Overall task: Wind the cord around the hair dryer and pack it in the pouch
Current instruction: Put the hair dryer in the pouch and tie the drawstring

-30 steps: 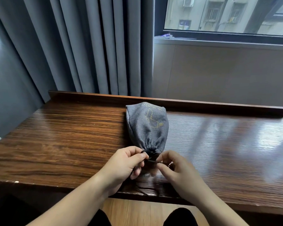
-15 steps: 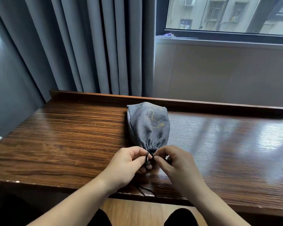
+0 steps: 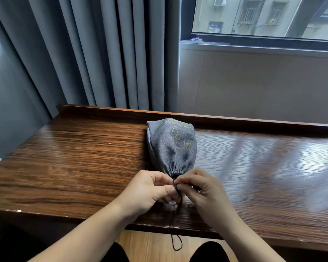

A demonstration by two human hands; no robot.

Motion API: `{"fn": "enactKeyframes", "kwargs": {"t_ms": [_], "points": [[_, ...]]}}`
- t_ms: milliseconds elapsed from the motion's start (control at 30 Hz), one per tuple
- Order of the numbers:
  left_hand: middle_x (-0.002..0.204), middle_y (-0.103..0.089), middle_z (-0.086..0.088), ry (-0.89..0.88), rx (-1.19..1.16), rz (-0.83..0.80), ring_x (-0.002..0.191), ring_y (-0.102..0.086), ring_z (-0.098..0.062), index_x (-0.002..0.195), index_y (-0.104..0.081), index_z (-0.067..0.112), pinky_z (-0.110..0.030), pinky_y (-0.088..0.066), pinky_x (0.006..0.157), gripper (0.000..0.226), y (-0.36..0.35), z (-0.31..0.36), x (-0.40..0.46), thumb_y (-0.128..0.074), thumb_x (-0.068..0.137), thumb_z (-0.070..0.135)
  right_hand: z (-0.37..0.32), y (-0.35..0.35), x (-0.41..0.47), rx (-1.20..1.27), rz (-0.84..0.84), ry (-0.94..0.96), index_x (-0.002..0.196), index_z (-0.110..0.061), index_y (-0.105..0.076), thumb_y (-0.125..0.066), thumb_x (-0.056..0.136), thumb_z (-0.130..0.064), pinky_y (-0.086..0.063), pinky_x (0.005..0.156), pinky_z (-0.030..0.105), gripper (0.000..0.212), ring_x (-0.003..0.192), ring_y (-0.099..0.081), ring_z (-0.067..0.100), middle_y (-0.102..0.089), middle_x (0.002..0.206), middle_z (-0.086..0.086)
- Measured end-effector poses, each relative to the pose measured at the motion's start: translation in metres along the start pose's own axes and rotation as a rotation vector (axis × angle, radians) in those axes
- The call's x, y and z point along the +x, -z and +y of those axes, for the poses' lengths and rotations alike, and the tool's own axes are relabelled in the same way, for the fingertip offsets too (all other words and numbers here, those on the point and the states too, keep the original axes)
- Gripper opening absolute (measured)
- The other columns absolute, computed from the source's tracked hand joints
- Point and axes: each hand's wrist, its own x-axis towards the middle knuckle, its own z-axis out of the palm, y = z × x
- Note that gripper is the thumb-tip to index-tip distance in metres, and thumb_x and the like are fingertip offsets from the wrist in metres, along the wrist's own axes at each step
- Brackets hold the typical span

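Grey fabric is what fills my view: the pouch (image 3: 171, 146) lies on the wooden table (image 3: 74, 167) with its closed end toward the curtain (image 3: 95, 50) and its gathered mouth facing me, bulging as though the hair dryer is already inside, though I cannot see the dryer itself. My left hand (image 3: 150, 190) and right hand (image 3: 201, 188) meet just at that puckered neck, both with fingers curled in, each pinching the dark drawstring (image 3: 177, 210) right where it leaves the fabric. A loose loop of that string trails off the near table edge and hangs below it. I judge the packing done and the closing in hand, probably a knot or a final cinch. To do it well, I want one hand to pin the neck so the gathers stay tight while the other draws the string through, pulling along the table and not upward, so the pouch does not lift or slide toward the edge. I would keep tension even on both strands, since a lopsided pull could leave the mouth gaping on one side. The dangling loop needs watching too, since it could snag on the table edge.
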Motion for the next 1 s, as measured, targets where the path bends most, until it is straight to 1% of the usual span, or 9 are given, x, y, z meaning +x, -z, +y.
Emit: {"fn": "enactKeyframes", "kwargs": {"t_ms": [167,267,367,467,533,600,733,867,1000], "points": [[0.069,-0.073,-0.007,0.029,-0.017,0.016,0.058,-0.062,-0.012,0.084,-0.068,0.006,-0.021,-0.043,0.054,0.008,0.003,-0.003,0.001,-0.067,0.087,-0.001,0.002,0.002,-0.007,-0.048,0.028,0.000,0.101,-0.040,-0.073,-0.065,0.091,-0.026,-0.040,0.085,0.014,0.019,0.102,-0.058,0.010,-0.061,0.096,-0.015],[0.068,-0.072,-0.008,0.009,-0.037,0.043,0.056,-0.061,-0.015,0.087,-0.061,0.003,-0.023,-0.042,0.051,0.008,0.001,-0.003,0.002,-0.064,0.087,-0.004,-0.003,0.005,-0.011,0.032,0.177,-0.089,0.096,-0.033,-0.066,-0.066,0.091,-0.029,-0.044,0.068,0.019,0.006,0.080,-0.062,0.007,-0.068,0.084,-0.008],[0.063,-0.068,-0.008,-0.004,-0.039,0.058,0.051,-0.058,-0.012,0.088,-0.059,0.002,-0.022,-0.041,0.049,0.011,-0.002,-0.001,0.002,-0.059,0.088,-0.009,-0.012,0.000,-0.018,0.091,0.066,-0.171,0.100,-0.029,-0.053,-0.075,0.082,-0.034,-0.041,0.057,0.020,0.030,0.058,-0.058,0.004,-0.070,0.076,-0.004],[0.062,-0.066,-0.005,-0.021,-0.021,0.055,0.048,-0.055,-0.009,0.085,-0.060,0.005,-0.021,-0.041,0.049,0.013,-0.004,0.002,0.001,-0.060,0.088,-0.008,-0.010,-0.011,-0.024,0.025,-0.052,-0.197,0.112,-0.034,-0.046,-0.079,0.078,-0.031,-0.040,0.060,0.013,0.047,0.062,-0.060,0.003,-0.073,0.079,-0.007],[0.058,-0.064,0.000,-0.044,-0.001,0.068,0.049,-0.054,-0.010,0.084,-0.061,0.006,-0.023,-0.041,0.050,0.013,-0.004,0.002,0.001,-0.062,0.088,-0.006,-0.007,-0.014,-0.023,0.074,-0.064,-0.201,0.114,-0.038,-0.045,-0.070,0.084,-0.025,-0.046,0.066,0.020,0.041,0.063,-0.061,0.006,-0.072,0.076,-0.003],[0.053,-0.057,0.003,-0.071,0.032,0.118,0.048,-0.049,-0.011,0.080,-0.061,0.008,-0.023,-0.039,0.049,0.015,-0.001,0.001,0.001,-0.065,0.087,-0.004,-0.004,-0.011,-0.021,0.174,-0.040,-0.198,0.112,-0.040,-0.045,-0.059,0.089,-0.023,-0.047,0.065,0.032,0.031,0.060,-0.059,0.011,-0.067,0.067,-0.001],[0.051,-0.050,-0.007,-0.087,-0.012,0.221,0.047,-0.041,-0.017,0.070,-0.057,0.017,-0.028,-0.033,0.051,0.024,0.013,0.000,0.001,-0.066,0.085,0.001,0.000,0.009,-0.017,0.068,0.027,-0.123,0.104,-0.035,-0.047,-0.055,0.097,-0.018,-0.031,0.054,0.021,0.020,0.049,-0.037,0.004,-0.044,0.054,-0.010],[0.052,-0.047,-0.009,-0.085,-0.098,0.301,0.049,-0.038,-0.018,0.071,-0.051,0.011,-0.031,-0.031,0.053,0.024,0.026,0.003,0.002,-0.062,0.087,-0.003,0.003,0.029,-0.010,-0.115,0.010,-0.116,0.090,-0.032,-0.060,-0.060,0.093,-0.033,-0.027,0.049,0.020,0.003,0.047,-0.035,0.007,-0.040,0.049,-0.009],[0.050,-0.045,-0.009,-0.077,-0.080,0.330,0.049,-0.037,-0.018,0.071,-0.049,0.009,-0.030,-0.031,0.052,0.026,0.029,0.002,0.001,-0.056,0.089,-0.008,0.010,0.039,-0.007,-0.173,0.011,-0.134,0.070,-0.024,-0.066,-0.063,0.092,-0.033,-0.023,0.046,0.019,0.024,0.042,-0.030,0.008,-0.034,0.043,-0.007]]}}
